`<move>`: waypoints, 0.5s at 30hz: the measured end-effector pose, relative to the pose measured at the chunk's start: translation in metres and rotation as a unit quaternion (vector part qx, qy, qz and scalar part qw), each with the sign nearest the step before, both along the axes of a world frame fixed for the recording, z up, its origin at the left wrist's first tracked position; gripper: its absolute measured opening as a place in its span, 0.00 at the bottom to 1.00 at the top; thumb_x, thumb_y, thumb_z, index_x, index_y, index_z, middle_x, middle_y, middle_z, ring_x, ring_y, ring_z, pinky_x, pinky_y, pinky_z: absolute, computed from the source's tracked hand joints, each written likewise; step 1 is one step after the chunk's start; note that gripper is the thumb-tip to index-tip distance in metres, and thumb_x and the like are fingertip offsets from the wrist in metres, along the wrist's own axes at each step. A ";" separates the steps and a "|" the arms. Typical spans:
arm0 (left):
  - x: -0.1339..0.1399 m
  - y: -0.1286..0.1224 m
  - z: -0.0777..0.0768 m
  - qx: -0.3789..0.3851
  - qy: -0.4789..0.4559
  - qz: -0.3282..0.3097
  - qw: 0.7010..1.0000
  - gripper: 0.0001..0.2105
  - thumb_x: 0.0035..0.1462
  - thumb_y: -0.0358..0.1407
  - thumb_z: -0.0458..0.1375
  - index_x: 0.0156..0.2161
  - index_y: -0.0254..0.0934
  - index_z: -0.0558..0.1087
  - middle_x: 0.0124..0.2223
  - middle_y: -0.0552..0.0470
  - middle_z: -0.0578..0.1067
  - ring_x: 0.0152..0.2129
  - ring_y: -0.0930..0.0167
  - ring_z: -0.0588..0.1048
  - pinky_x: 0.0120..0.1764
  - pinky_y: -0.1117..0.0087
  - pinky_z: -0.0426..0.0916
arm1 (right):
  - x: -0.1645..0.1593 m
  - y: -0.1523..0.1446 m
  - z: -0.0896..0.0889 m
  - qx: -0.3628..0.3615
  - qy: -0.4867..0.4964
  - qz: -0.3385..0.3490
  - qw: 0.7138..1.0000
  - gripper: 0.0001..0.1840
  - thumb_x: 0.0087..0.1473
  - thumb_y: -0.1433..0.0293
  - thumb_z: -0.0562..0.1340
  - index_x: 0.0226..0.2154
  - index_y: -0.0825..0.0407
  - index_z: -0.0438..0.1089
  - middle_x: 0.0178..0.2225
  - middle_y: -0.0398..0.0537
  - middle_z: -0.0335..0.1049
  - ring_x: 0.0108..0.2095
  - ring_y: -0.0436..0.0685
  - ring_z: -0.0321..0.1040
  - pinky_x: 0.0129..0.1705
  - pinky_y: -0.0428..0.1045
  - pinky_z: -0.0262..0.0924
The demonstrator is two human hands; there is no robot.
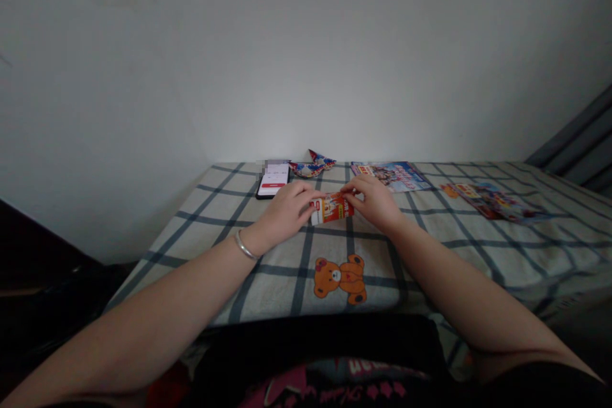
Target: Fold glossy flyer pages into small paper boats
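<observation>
Held between both hands, just above the checked cloth, is a small red, orange and white printed piece of paper (331, 209); whether it is folded in layers I cannot make out. My left hand (291, 207), below a silver bangle (245, 245), pinches its left end and upper edge. Thumb and fingers of my right hand (371, 201) close on its upper right corner. A phone (274, 181) with a lit screen lies just beyond my left hand. Behind the hands rests a folded blue, red and white printed paper shape (313, 166), one pointed part sticking up.
On the right lie two colourful printed booklets or leaflets, one (394, 176) near the wall and another (495, 201) farther right. The checked tablecloth (282, 293) bears a bear picture (339, 279). A pale wall (306, 57) borders the table's far edge. Dark fabric (581, 131) hangs at right.
</observation>
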State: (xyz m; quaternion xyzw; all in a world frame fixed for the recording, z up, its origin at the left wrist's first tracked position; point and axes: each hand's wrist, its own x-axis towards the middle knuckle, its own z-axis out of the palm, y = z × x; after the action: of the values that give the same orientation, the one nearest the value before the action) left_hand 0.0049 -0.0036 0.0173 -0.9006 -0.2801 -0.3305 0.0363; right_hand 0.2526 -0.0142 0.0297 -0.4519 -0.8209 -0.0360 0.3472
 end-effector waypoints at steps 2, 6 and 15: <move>0.000 -0.001 0.002 0.027 0.003 -0.001 1.000 0.12 0.63 0.29 0.54 0.51 0.39 0.72 0.44 0.47 0.71 0.43 0.64 0.69 0.46 0.59 0.68 | -0.001 -0.001 0.000 0.021 -0.001 0.008 1.000 0.07 0.57 0.73 0.60 0.36 0.49 0.75 0.38 0.49 0.74 0.42 0.58 0.69 0.47 0.53 0.62; 0.001 -0.002 0.003 0.062 0.018 -0.018 0.998 0.12 0.64 0.29 0.53 0.50 0.40 0.72 0.42 0.48 0.73 0.46 0.64 0.68 0.50 0.58 0.66 | -0.001 -0.001 0.001 0.043 -0.017 0.015 0.999 0.08 0.58 0.72 0.60 0.35 0.49 0.76 0.41 0.49 0.75 0.45 0.59 0.69 0.51 0.55 0.60; 0.002 -0.005 0.002 0.067 -0.012 -0.050 0.996 0.11 0.65 0.30 0.51 0.51 0.37 0.70 0.45 0.47 0.75 0.45 0.67 0.72 0.49 0.60 0.68 | 0.001 -0.002 0.002 0.058 -0.026 0.038 0.997 0.08 0.60 0.71 0.59 0.35 0.49 0.75 0.40 0.49 0.76 0.45 0.58 0.69 0.51 0.54 0.60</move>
State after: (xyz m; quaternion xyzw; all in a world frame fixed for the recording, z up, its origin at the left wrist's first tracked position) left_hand 0.0072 -0.0085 0.0196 -0.9052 -0.2121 -0.3604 0.0762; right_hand 0.2538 -0.0161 0.0315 -0.3982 -0.8429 -0.0817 0.3526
